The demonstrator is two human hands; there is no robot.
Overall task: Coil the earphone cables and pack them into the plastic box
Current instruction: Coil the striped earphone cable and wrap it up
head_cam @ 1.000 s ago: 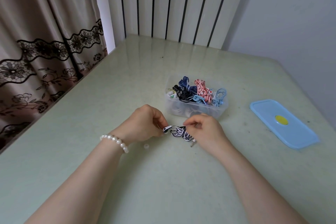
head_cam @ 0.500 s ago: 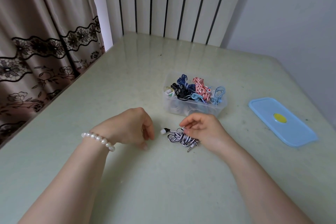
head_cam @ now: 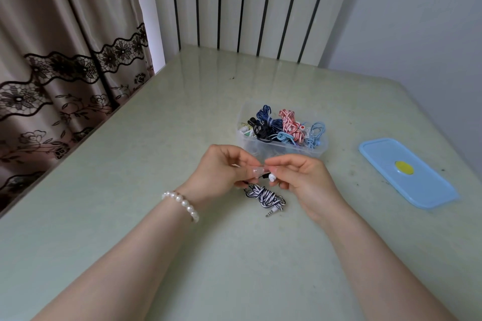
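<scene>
A black-and-white striped earphone cable (head_cam: 266,197) lies coiled on the table, its jack plug (head_cam: 270,214) pointing toward me. One lead rises from the coil to a white earbud (head_cam: 272,177), which my right hand (head_cam: 305,180) pinches. My left hand (head_cam: 221,172) pinches a small translucent ear tip (head_cam: 257,171) right beside that earbud. Both hands meet just above the coil. Behind them stands the clear plastic box (head_cam: 260,147), holding several coiled earphones in dark blue, black, red-white and light blue.
The box's blue lid (head_cam: 430,185) with a yellow centre lies flat at the right. A curtain (head_cam: 65,60) hangs along the table's left edge, with a striped wall panel (head_cam: 247,2) behind the far edge. A pearl bracelet (head_cam: 182,202) circles my left wrist.
My left hand went left to a small ear tip on the table, picked it up and came back. My right hand lifted the earbud off the table; both hands now meet above the coil.
</scene>
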